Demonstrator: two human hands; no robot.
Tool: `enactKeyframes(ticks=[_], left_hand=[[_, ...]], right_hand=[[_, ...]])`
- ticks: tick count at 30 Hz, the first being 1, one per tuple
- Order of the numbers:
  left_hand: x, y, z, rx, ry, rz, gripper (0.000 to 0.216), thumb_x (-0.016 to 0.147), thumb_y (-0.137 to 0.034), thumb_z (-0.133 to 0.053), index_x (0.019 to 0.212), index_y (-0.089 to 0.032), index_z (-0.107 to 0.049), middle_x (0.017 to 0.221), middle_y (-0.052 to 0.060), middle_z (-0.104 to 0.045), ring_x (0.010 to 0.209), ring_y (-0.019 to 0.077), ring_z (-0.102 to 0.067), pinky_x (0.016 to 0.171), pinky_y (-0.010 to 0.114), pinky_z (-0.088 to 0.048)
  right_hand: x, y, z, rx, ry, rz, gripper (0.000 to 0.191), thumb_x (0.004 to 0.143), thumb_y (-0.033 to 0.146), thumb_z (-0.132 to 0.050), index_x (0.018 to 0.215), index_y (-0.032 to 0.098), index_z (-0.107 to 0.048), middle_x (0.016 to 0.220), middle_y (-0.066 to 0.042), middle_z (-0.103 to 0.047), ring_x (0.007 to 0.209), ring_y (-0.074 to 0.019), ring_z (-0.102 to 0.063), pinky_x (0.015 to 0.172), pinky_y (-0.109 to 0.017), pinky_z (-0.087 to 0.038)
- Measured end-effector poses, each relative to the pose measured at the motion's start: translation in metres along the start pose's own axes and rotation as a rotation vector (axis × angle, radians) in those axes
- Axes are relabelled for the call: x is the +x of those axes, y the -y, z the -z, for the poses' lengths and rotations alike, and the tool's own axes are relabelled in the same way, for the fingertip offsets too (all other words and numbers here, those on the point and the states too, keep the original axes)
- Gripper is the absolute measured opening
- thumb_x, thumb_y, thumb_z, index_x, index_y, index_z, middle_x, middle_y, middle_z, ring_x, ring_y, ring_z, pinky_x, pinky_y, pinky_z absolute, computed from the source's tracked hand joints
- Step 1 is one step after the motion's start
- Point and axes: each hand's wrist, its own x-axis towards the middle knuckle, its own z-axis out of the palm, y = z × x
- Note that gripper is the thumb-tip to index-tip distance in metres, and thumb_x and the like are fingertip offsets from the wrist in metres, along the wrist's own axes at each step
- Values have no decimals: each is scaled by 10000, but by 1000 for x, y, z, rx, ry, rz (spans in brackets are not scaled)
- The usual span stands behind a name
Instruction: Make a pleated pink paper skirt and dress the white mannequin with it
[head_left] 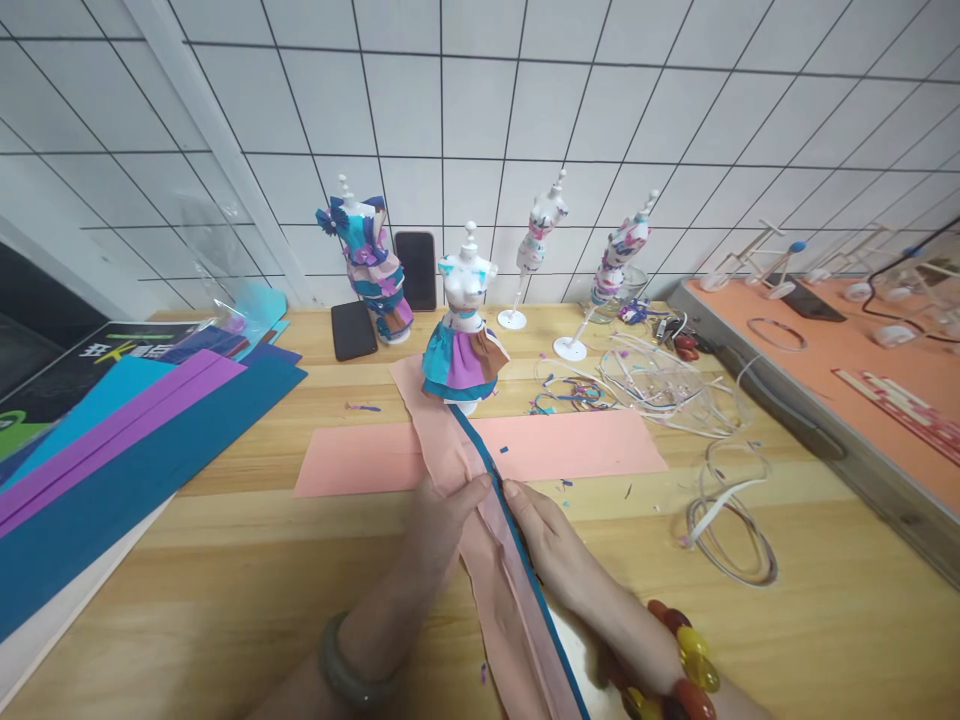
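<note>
My left hand [435,525] and my right hand [551,545] meet over a long pink fabric strip [442,440] that runs from my lap toward the back of the table. A thin dark blue strip [480,450] lies along its right edge. Both hands pinch the two strips together at the same spot, thumbs almost touching. The far end of the pink strip reaches a small white mannequin [465,330] that wears a teal, purple and brown skirt. A wide pink sheet [592,445] lies flat under the strip.
Blue, purple and teal sheets [127,430] lie stacked at the left. Three more dressed mannequins [367,265] stand by the tiled wall with two phones [416,270]. White cord loops [731,520] and scraps lie at the right, beside an orange-topped board [840,370].
</note>
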Motion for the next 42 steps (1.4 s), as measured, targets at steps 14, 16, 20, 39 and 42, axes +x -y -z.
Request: enactKeyframes(ticks=[14, 16, 20, 39, 42], left_hand=[[-1, 1, -2, 26, 43, -11, 375, 661, -251, -735, 1015, -144, -671, 1052, 109, -705, 1001, 292, -638, 877, 408, -506], [-1, 1, -1, 23, 49, -15, 369, 665, -253, -733, 1012, -145, -673, 1053, 109, -705, 999, 291, -639, 878, 409, -506], [-1, 1, 1, 65, 41, -25, 379, 665, -267, -734, 1020, -147, -672, 1054, 112, -704, 1002, 299, -637, 870, 406, -507], [-2, 1, -1, 29, 46, -40, 369, 677, -243, -724, 1034, -163, -677, 1041, 96, -712, 977, 284, -650, 871, 394, -502], [-1, 3, -1, -8, 53, -43, 405, 662, -254, -738, 1050, -156, -674, 1048, 105, -708, 989, 289, -645, 883, 401, -499]], right_hand=[[1, -1, -1, -27, -32, 19, 415, 953, 447, -320, 774, 171, -574, 846, -32, -632, 775, -179, -532, 831, -281, -411], [1, 0, -1, -34, -34, 19, 425, 950, 458, -321, 781, 170, -584, 857, -36, -639, 790, -185, -538, 840, -281, -408], [1, 0, -1, -33, -37, 22, 422, 953, 448, -324, 803, 165, -599, 869, -42, -646, 800, -189, -542, 856, -291, -407], [1, 0, -2, 3, -32, 10, 431, 955, 449, -322, 938, 159, -640, 937, -49, -661, 811, -189, -545, 845, -282, -410], [1, -1, -2, 6, -34, 8, 429, 954, 451, -327, 940, 155, -639, 931, -51, -659, 803, -187, -542, 837, -281, -413]])
